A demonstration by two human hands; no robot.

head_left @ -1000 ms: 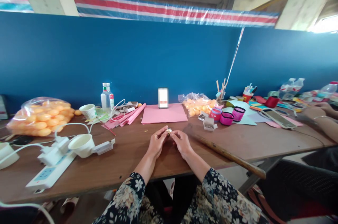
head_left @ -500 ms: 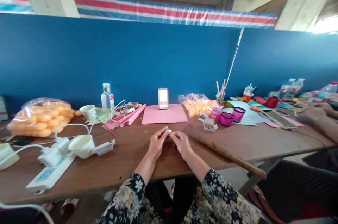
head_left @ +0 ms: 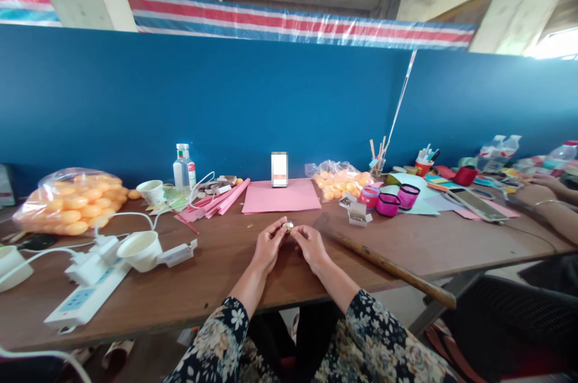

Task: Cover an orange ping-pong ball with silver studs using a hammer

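Metallic small piece (head_left: pixel 288 226) unmoved | left hand (head_left: pixel 268 245), right hand (head_left: pixel 310 244) fingers still pinched on it

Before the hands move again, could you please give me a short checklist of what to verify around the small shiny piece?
1. Small shiny piece pinched between both hands: ok.
2. Left hand grip on it: ok.
3. Right hand grip on it: ok.
4. What the piece is: cannot tell, too small.
5. Pink sheet lies flat beyond the hands, apart from them: ok.
6. Wooden stick lies close beside the right hand, overhanging the table edge: not ok.
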